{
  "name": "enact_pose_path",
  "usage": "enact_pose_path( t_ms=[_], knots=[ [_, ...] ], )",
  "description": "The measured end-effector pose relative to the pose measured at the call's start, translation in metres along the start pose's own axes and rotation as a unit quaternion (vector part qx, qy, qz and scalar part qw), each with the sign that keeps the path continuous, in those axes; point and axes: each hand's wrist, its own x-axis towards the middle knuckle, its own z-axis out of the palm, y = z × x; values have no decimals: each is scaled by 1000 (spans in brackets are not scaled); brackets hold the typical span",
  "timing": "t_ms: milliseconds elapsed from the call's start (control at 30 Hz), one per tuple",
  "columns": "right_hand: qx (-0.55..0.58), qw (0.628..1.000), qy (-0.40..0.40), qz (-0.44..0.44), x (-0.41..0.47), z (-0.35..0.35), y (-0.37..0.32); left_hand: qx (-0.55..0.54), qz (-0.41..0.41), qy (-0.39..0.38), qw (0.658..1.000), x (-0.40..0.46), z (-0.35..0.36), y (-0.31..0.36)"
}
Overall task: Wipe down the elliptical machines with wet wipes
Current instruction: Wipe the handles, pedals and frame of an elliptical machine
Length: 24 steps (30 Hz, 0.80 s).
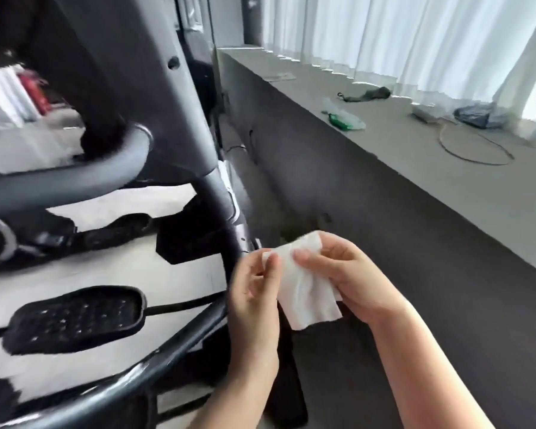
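**Q:** While both hands are off the machine, which step does the figure show?

**A:** Preparation, by my reading. The left hand point(256, 280) pinches the upper left corner of the white, damp-looking rectangular wet wipe point(304, 289) between thumb and fingertip; the right hand point(344, 274) pinches its upper right edge, thumb on the front face. The wipe hangs between them, just right of the dark grey curved tubular handlebar of the elliptical machine point(220, 212), near it but seemingly not touching.

**Q:** What does the next move call for?

**A:** Probably opening or refolding the wipe into a flat pad, then pressing it onto the handlebar to the left. The black studded oval foot pedal point(75, 318), lower and further left of the handlebar, also awaits wiping.

**Q:** Is any writing legible?

**A:** None. No brand shows on the machine. The green-and-clear plastic packet point(344, 119), on the grey concrete ledge point(415, 168) well to the right of the handlebar, is too blurred to read; it may be the wipe pack.
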Motion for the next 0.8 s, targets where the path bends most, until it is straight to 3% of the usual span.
enact_pose_path(
  t_ms=[133, 300, 400, 500, 600, 800],
  knots=[
    [25, 990, -134, 15, 28, 1, -17, 11, 77, 81, 994, 13, 11, 18],
    [13, 969, -240, 59, 54, 21, -39, 160, 188, 162, 955, 17, 1, 47],
    [-65, 944, -320, 41, 67, 36, -52, 284, 273, 207, 896, 9, -14, 68],
    [22, 916, -400, 34, 76, 61, -67, 389, 352, 215, 824, -2, -29, 102],
    [110, 882, -457, 32, 80, 101, -89, 424, 405, 245, 772, -14, -42, 146],
    [120, 839, -527, -62, 64, 178, -144, 480, 473, 288, 680, -55, -63, 225]
  ],
)
